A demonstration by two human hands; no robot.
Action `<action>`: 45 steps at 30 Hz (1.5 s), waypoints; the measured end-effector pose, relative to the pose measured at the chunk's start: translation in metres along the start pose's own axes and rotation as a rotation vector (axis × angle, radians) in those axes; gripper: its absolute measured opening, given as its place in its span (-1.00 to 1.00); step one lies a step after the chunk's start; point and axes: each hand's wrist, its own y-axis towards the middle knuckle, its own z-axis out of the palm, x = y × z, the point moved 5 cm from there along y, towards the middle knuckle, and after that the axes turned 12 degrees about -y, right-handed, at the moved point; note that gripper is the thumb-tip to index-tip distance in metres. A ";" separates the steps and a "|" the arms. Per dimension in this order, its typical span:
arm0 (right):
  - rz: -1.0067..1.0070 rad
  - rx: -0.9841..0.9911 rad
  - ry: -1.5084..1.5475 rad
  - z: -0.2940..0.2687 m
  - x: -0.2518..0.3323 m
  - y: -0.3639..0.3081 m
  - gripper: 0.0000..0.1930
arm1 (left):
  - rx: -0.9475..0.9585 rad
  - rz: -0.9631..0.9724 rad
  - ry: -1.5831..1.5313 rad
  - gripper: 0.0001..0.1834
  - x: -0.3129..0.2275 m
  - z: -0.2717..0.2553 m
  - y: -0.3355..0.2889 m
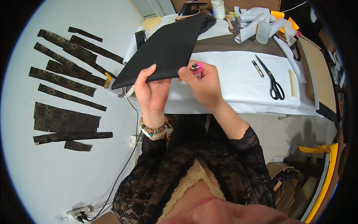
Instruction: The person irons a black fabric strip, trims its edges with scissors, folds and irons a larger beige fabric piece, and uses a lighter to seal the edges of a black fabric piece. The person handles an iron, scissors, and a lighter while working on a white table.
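Observation:
A flat black fabric panel (164, 52) is held up, tilted, in front of the white-covered table. My left hand (152, 91) grips its near edge, thumb on top and fingers underneath. At the panel's near right corner, my right hand (206, 85) closes around a pink lighter (197, 70), whose metal top points toward the panel. No flame shows. The right thumb is by the corner; whether it also pinches the fabric I cannot tell. Black-handled scissors (275, 87) lie on the white cover to the right, beside small thread snips (257, 68).
Patterned dark fabric strips (67, 80) hang on the white wall at left. An iron (189, 10) and a white bottle (218, 9) stand at the back. Rolled paper (248, 31) piles up at back right. A pale strip (292, 84) lies on the white table cover (231, 93).

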 end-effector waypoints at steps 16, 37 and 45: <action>0.455 0.291 0.229 0.048 -0.015 -0.015 -0.29 | 0.128 -0.229 -0.392 -0.48 -0.043 -0.019 -0.003; 0.264 0.292 0.152 0.044 -0.002 -0.007 -0.75 | 0.143 0.090 -0.093 -0.50 -0.046 -0.023 -0.012; 0.262 0.369 0.197 0.039 -0.005 -0.008 -0.73 | 0.241 0.138 0.018 -0.53 -0.053 -0.010 -0.017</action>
